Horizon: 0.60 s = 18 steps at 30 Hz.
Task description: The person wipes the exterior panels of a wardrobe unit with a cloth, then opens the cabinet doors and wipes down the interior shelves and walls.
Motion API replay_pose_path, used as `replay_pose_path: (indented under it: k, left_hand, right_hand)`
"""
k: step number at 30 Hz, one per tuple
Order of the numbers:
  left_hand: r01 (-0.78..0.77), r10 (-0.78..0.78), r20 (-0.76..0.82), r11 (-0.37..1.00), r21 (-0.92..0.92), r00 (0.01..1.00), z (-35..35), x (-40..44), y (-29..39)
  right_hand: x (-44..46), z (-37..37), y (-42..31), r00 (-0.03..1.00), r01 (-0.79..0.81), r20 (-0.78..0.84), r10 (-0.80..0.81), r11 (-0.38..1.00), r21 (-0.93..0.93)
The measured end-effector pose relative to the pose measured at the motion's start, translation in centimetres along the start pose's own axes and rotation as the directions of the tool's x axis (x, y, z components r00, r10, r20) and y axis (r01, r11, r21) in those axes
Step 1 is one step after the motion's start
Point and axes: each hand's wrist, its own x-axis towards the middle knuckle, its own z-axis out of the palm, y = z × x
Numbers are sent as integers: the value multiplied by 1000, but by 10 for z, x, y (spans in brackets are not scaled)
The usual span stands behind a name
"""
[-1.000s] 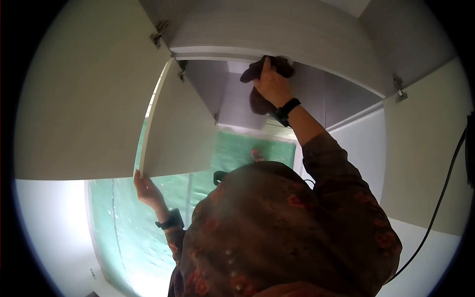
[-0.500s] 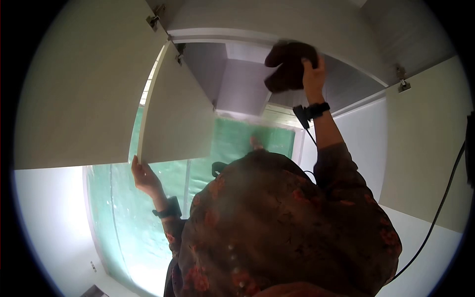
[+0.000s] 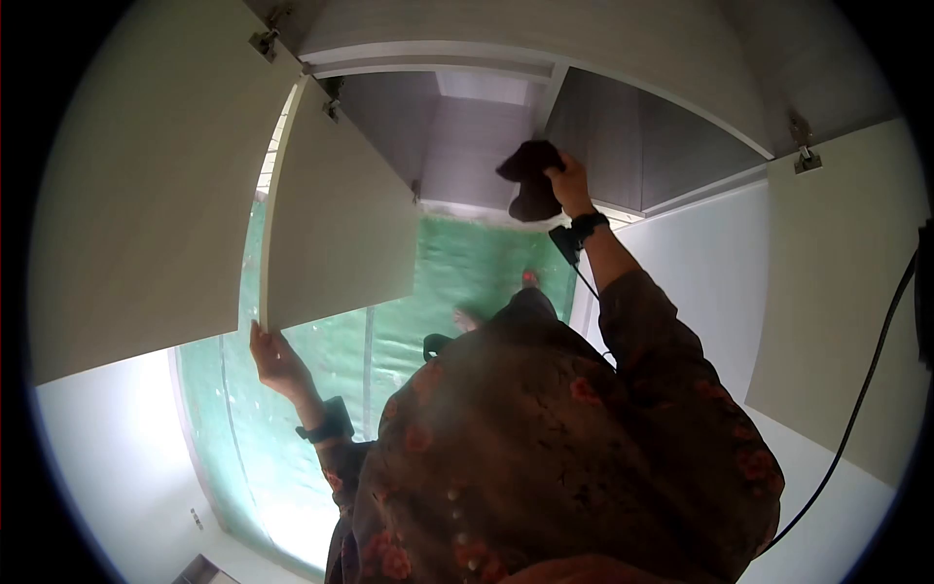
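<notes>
In the head view, my right hand (image 3: 572, 185) grips a dark brown, soft-looking cloth (image 3: 533, 183), which hangs in two lobes. The cloth is in front of the open cabinet compartment (image 3: 472, 146), near the upright divider (image 3: 552, 95). My left hand (image 3: 279, 364) holds the lower outer corner of a pale cabinet door (image 3: 336, 219), which stands open. Its fingertips are at the door's edge, and the thumb's exact place is hard to make out.
A larger pale door (image 3: 146, 195) hangs open at the left, and another door (image 3: 837, 292) at the right. Green sheeting (image 3: 467, 258) covers the floor. A black cable (image 3: 856, 419) runs down the right side. White walls stand on both sides.
My right hand has brought the cloth down and to the left, away from the upper shelf edge. My left hand and the door have shifted slightly left and down in view.
</notes>
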Motion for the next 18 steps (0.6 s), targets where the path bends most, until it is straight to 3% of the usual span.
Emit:
replay_pose_path:
  k: [3,7,9,11,12,14,18]
  left_hand:
    - [91,-89,-27,995,50,996,-15,-12,17]
    - [76,-64,-82,985,158,995,-25,-23,30]
    - [145,-142,-27,972,184,989,-16,-30,45]
    - [10,-33,143,987,157,989,-4,-47,52]
    - [18,-40,160,991,136,986,7,-53,55]
    - [93,-99,232,995,38,968,30,-58,61]
    - [148,-145,496,988,32,856,81,-83,53]
  right_hand:
    - [-10,-8,45,998,-45,36,45,999,-6]
    - [2,-37,73,996,-92,7,93,989,-118]
    - [24,-51,90,999,-26,-38,16,960,-279]
    - [49,-66,86,998,54,45,-46,977,-208]
    - [58,-68,92,998,44,48,-35,977,-207]
    - [77,-69,99,982,185,17,-188,942,-281]
    - [83,-73,111,993,81,113,-33,887,-454]
